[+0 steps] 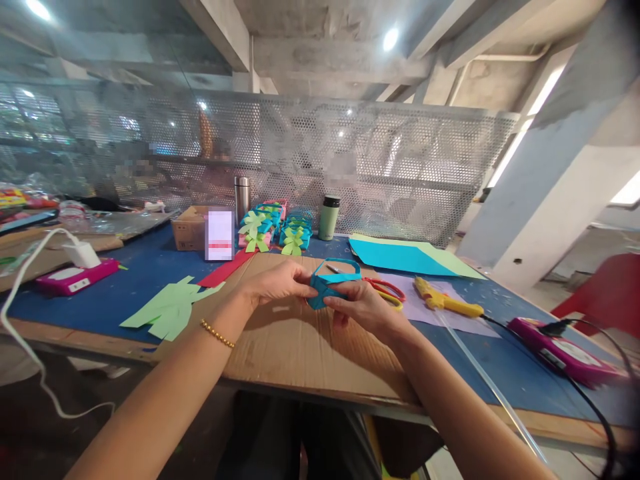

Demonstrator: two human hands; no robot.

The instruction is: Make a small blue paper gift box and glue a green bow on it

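A small blue paper basket (320,297) with a strip handle is held between both hands above a cardboard sheet (300,357). My left hand (284,283) is closed on its left side, thumb and fingers pinching the paper. On its right side my right hand (361,305) grips the wall, some fingers curled underneath. Just behind the right hand lie scissors (393,291) with red and yellow handles, partly hidden. Left of the cardboard's middle, light green paper cutouts (173,308) lie loosely stacked. A red paper strip (227,268) rests behind them.
A yellow glue gun (447,301) lies on purple paper (410,303) at right, near a magenta power strip (563,353). Finished-looking baskets (295,233), a green tumbler (329,219), a steel flask (243,195), a phone (219,235) and a carton (189,229) stand behind. Blue sheets (403,256) lie back right.
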